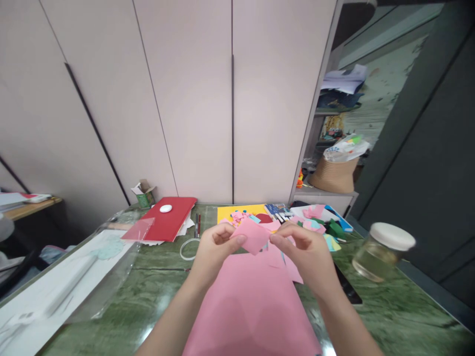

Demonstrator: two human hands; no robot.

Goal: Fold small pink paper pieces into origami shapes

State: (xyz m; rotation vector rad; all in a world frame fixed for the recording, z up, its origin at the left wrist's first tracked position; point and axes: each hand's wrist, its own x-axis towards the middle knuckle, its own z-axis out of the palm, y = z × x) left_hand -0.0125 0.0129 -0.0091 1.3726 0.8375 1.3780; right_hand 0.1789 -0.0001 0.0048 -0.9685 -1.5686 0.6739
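A small square of pink paper (252, 236) is held up between my two hands, tilted with one corner pointing down. My left hand (221, 243) pinches its left corner between thumb and fingers. At the right corner, my right hand (299, 243) pinches the same paper. Beneath them lies a large pink sheet (256, 301), reaching toward the front edge of the view. Behind the held piece, small pink paper scraps (240, 216) rest on a yellow sheet (223, 213); part of this pile is hidden by the paper and my hands.
A roll of tape (190, 249) lies left of my hands, near a red folder (172, 222). On the right stand a lidded jar (382, 252), a dark phone-like slab (348, 287) and coloured paper pieces (334, 228). A plastic-covered white sheet (55, 291) spans the left side.
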